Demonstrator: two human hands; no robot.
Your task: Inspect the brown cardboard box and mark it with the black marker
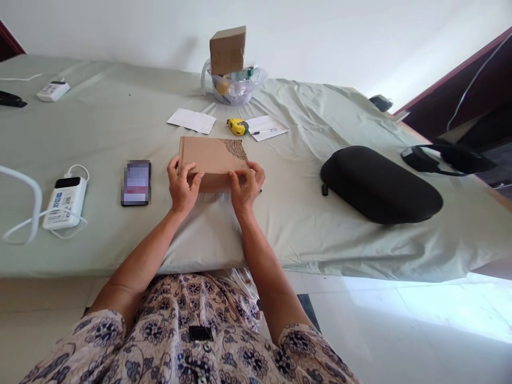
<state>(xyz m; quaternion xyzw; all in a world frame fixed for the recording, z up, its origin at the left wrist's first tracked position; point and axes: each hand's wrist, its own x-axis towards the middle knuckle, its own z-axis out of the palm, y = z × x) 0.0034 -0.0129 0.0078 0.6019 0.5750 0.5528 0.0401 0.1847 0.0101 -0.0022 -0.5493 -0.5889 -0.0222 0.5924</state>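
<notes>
Your left hand (182,184) and right hand (246,186) were both curled over the near edge of the flat cardboard box (210,154). The fingers were bent onto its top and the thumbs pressed low, so each hand had a light grip on it. Your hands hid most of the box's front wall, and I could not tell whether a flap was lifted there.

The box lay at the centre of the frame on the surface (120,122), which was covered by a creased pale green sheet. Its top was matte brown card with a rough, torn patch at the far right corner.

Left of your hands lay a flat dark phone (136,182) with its screen blurred out. Further left was a white, blocky power bank (65,201) whose looped cable ran off the left edge. To the right sat a smooth black oval case (380,184).

Beyond the box were two sheets of white paper (191,120) and a yellow tape measure (237,126). A clear plastic container (236,88) stood beyond them, its contents too jumbled to make out, with a small carton (228,49) perched on top.
</notes>
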